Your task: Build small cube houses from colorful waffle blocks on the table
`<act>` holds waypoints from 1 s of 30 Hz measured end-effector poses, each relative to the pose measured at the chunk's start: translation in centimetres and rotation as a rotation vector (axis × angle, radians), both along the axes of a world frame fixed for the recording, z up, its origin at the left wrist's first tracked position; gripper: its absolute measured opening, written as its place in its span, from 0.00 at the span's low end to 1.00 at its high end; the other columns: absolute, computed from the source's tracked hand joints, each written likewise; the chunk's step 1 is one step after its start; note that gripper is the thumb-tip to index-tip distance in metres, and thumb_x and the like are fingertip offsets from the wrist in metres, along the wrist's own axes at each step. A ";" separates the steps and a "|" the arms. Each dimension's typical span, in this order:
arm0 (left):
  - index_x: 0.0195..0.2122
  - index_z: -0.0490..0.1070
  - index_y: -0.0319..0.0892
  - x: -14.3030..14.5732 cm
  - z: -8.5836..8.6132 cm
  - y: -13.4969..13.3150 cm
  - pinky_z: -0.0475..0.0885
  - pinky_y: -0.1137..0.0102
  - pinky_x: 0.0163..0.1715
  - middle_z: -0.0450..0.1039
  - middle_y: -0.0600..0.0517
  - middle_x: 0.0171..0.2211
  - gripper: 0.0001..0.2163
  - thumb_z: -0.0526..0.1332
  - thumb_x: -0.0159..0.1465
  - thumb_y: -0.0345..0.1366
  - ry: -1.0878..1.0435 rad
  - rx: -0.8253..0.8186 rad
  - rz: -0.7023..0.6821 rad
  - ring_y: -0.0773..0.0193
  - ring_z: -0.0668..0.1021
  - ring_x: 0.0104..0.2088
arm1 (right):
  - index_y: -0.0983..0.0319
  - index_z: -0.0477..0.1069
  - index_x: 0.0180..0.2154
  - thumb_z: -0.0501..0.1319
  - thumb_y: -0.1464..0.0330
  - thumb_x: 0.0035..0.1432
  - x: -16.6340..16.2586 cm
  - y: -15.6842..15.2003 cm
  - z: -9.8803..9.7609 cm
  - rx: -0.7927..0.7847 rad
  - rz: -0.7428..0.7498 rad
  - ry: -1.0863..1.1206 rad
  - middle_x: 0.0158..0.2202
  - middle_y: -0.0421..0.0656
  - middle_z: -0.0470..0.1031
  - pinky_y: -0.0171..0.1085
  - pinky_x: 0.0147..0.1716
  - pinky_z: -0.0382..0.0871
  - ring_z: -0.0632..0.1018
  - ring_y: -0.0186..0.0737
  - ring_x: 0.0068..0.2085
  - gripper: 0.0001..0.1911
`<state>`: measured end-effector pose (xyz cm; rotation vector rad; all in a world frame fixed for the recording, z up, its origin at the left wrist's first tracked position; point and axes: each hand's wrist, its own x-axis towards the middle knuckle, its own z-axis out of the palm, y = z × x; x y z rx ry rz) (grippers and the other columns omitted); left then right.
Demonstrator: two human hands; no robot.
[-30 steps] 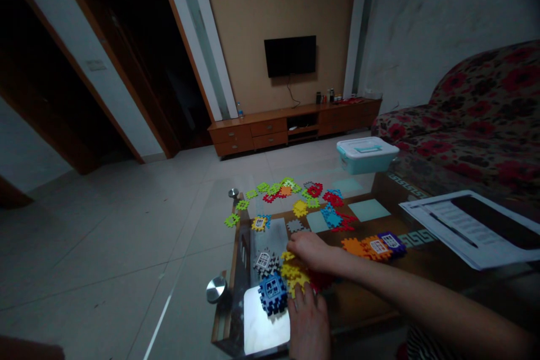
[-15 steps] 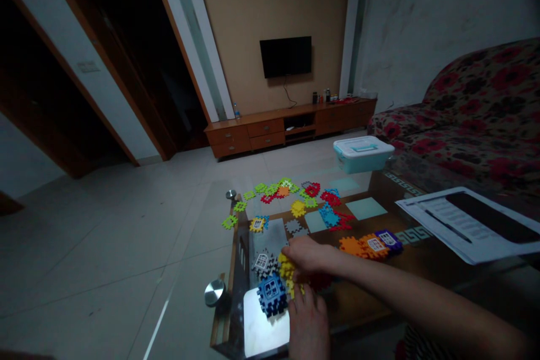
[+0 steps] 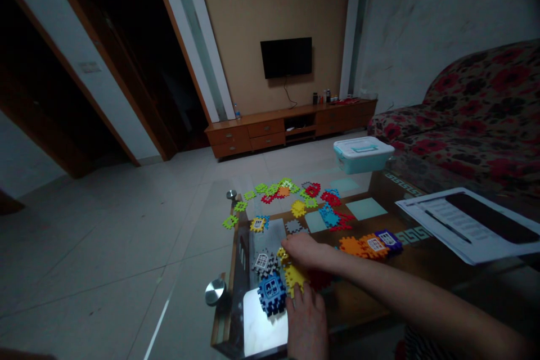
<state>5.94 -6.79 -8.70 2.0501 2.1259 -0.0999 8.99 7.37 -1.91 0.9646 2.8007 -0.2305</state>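
My right forearm (image 3: 422, 287) crosses the view from the lower right, bare and nearly level; my right hand (image 3: 306, 251) lies back uppermost, fingers curled and pointing left; my left hand (image 3: 307, 320) rises from the bottom edge, fingers pointing upward; the hands are near, not touching.

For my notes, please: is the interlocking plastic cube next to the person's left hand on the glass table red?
No, the head view shows the interlocking plastic cube next to the left hand on the glass table is blue, not red.
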 end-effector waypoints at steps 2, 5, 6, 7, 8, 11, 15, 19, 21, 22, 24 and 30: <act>0.55 0.70 0.45 0.1 0.1 0.0 0.63 0.49 0.57 0.66 0.42 0.61 0.18 0.58 0.64 0.35 -0.007 0.018 0.006 0.47 0.66 0.62 | 0.69 0.73 0.45 0.56 0.81 0.56 0.3 0.2 0.0 -0.008 -0.012 0.041 0.44 0.57 0.79 0.41 0.41 0.72 0.80 0.51 0.43 0.15; 0.54 0.71 0.43 0.4 1.3 -0.1 0.62 0.48 0.58 0.66 0.41 0.60 0.17 0.54 0.65 0.31 -0.060 0.048 0.044 0.48 0.66 0.62 | 0.68 0.71 0.46 0.56 0.79 0.57 1.4 0.6 0.1 -0.013 -0.046 0.145 0.46 0.55 0.77 0.40 0.43 0.70 0.78 0.49 0.45 0.15; 0.52 0.71 0.43 0.4 2.0 -0.2 0.63 0.50 0.57 0.67 0.41 0.59 0.17 0.52 0.65 0.29 -0.112 0.047 0.064 0.48 0.67 0.60 | 0.68 0.70 0.46 0.56 0.79 0.57 1.9 0.7 0.2 -0.019 -0.059 0.203 0.47 0.55 0.76 0.39 0.44 0.70 0.78 0.48 0.46 0.15; 0.51 0.72 0.42 0.4 2.7 -0.2 0.64 0.52 0.57 0.68 0.41 0.58 0.17 0.52 0.64 0.27 -0.198 0.055 0.085 0.50 0.69 0.59 | 0.67 0.69 0.46 0.56 0.77 0.57 2.5 0.8 0.3 -0.037 -0.073 0.273 0.47 0.55 0.76 0.39 0.44 0.69 0.77 0.47 0.46 0.14; 0.50 0.72 0.42 0.2 3.4 -0.3 0.64 0.54 0.57 0.69 0.42 0.56 0.17 0.51 0.63 0.27 -0.314 0.082 0.113 0.52 0.70 0.57 | 0.66 0.68 0.46 0.56 0.76 0.57 3.1 0.7 0.5 -0.063 -0.082 0.347 0.46 0.54 0.75 0.39 0.43 0.69 0.76 0.46 0.46 0.13; 0.53 0.66 0.41 -0.7 5.6 -0.1 0.65 0.57 0.57 0.68 0.42 0.53 0.16 0.54 0.64 0.34 -0.825 0.287 0.319 0.55 0.71 0.54 | 0.63 0.64 0.46 0.53 0.74 0.60 4.9 0.0 0.9 -0.131 -0.077 0.527 0.45 0.51 0.74 0.37 0.43 0.68 0.74 0.42 0.44 0.12; 0.60 0.59 0.44 -2.1 7.9 0.9 0.68 0.54 0.56 0.69 0.41 0.55 0.27 0.57 0.63 0.51 -1.808 0.309 0.585 0.52 0.73 0.54 | 0.61 0.60 0.50 0.50 0.79 0.56 5.8 -2.2 1.4 -0.042 -0.026 0.674 0.50 0.50 0.70 0.41 0.49 0.67 0.71 0.42 0.49 0.21; 0.56 0.67 0.41 -2.2 8.9 1.5 0.67 0.59 0.59 0.72 0.42 0.53 0.24 0.58 0.64 0.50 -2.372 0.239 0.494 0.55 0.73 0.56 | 0.61 0.62 0.50 0.50 0.79 0.55 5.0 -4.1 0.6 0.084 0.034 0.780 0.52 0.49 0.71 0.46 0.55 0.63 0.70 0.46 0.52 0.21; 0.52 0.71 0.39 -2.1 8.8 1.4 0.67 0.63 0.59 0.73 0.43 0.52 0.19 0.58 0.65 0.46 -2.378 0.297 0.580 0.58 0.74 0.55 | 0.61 0.62 0.53 0.50 0.77 0.57 4.4 -4.8 -0.3 0.125 0.043 0.816 0.54 0.50 0.70 0.49 0.56 0.62 0.69 0.47 0.54 0.21; 0.51 0.72 0.39 -2.1 8.7 1.2 0.67 0.64 0.59 0.74 0.43 0.51 0.17 0.58 0.66 0.43 -2.357 0.325 0.627 0.59 0.75 0.54 | 0.60 0.61 0.54 0.50 0.76 0.59 4.2 -5.1 -0.7 0.141 0.046 0.831 0.56 0.50 0.69 0.51 0.57 0.61 0.69 0.48 0.55 0.21; 0.50 0.73 0.39 -2.3 8.7 0.8 0.69 0.65 0.58 0.75 0.45 0.49 0.14 0.57 0.67 0.38 -2.314 0.369 0.690 0.62 0.76 0.51 | 0.60 0.60 0.56 0.52 0.73 0.60 3.9 -5.7 -1.4 0.165 0.063 0.858 0.59 0.51 0.67 0.52 0.59 0.58 0.67 0.50 0.58 0.21; 0.46 0.73 0.37 -3.7 9.6 0.3 0.73 0.67 0.53 0.78 0.46 0.42 0.15 0.49 0.71 0.37 -2.367 0.309 0.785 0.65 0.79 0.46 | 0.64 0.59 0.55 0.61 0.62 0.61 3.7 -7.0 -1.6 0.137 0.175 0.917 0.61 0.56 0.63 0.51 0.64 0.52 0.63 0.52 0.62 0.25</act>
